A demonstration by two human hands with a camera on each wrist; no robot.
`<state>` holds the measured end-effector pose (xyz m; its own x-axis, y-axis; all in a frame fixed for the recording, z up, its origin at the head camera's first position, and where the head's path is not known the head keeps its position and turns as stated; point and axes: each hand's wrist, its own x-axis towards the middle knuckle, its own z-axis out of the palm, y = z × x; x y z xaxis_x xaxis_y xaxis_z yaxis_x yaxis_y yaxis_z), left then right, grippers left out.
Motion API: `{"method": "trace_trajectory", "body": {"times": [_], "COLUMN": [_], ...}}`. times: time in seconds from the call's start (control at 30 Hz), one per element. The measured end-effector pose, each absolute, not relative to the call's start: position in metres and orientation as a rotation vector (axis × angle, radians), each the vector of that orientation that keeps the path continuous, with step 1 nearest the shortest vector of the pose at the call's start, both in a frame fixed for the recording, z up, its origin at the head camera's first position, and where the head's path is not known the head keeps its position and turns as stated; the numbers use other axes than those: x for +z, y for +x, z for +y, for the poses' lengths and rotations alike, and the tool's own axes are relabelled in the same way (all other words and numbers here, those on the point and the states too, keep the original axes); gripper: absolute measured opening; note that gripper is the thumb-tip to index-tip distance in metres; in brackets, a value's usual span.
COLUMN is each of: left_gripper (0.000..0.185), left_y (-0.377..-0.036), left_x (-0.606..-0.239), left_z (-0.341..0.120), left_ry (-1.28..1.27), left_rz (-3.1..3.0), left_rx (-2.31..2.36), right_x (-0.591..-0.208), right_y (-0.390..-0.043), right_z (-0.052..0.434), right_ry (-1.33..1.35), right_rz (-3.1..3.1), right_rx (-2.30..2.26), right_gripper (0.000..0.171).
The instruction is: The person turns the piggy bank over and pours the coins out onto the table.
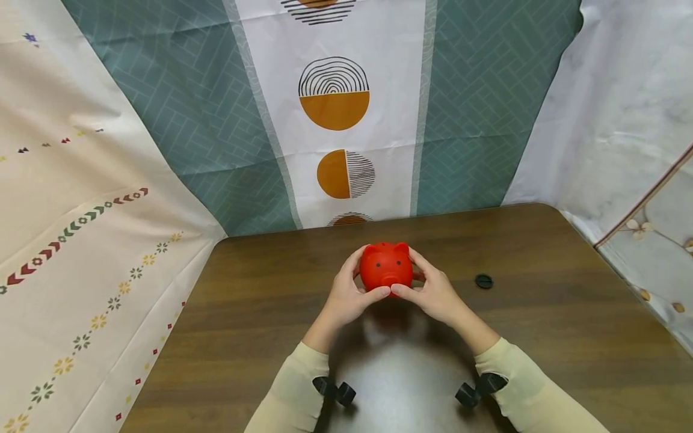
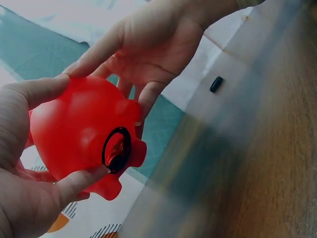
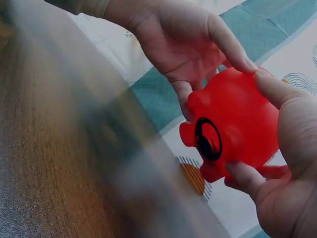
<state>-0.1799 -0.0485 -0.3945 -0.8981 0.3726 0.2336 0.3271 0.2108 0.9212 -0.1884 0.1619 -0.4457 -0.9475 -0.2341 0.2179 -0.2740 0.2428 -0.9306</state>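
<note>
While a red piggy bank is held just above the far middle of a dark wooden table, it is gripped from both sides: the left hand is curled round its left flank and the right hand round its right, thumbs nearly meeting under the snout. A small black round cap lies on the table, to the right of the piggy bank and apart from it. The step in hand appears to be an inspection of the bank with its plug out; any next move would seem to call for one hand to be freed while the other keeps its hold. Only the wrist views show the underside: a black-ringed hole is seen there, open, between stubby feet. Patterned cloths behind the table are shown whole only from the head view.
</note>
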Motion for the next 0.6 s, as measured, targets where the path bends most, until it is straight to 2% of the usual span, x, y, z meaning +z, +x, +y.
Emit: {"method": "trace_trajectory", "body": {"times": [0.1, 0.3, 0.5, 0.6], "left_gripper": [0.078, 0.08, 0.078, 0.078], "left_y": [-0.179, -0.177, -0.179, -0.182], "left_x": [-0.396, -0.394, -0.395, -0.397], "left_z": [-0.048, -0.046, -0.048, -0.048], "left_ry": [0.736, 1.02, 0.753, 0.706], "left_rz": [2.408, 2.398, 2.368, 2.352], "left_rx": [1.851, 1.975, 1.854, 1.813], "right_x": [-0.445, -0.437, -0.445, -0.448], "right_y": [-0.187, -0.184, -0.189, -0.189], "right_z": [0.162, 0.164, 0.164, 0.164], "right_ry": [0.525, 0.659, 0.535, 0.494], "right_rz": [-2.444, -2.281, -2.4, -2.436], "right_rx": [1.816, 1.628, 1.816, 1.835], "right_gripper": [0.082, 0.087, 0.083, 0.083]}}
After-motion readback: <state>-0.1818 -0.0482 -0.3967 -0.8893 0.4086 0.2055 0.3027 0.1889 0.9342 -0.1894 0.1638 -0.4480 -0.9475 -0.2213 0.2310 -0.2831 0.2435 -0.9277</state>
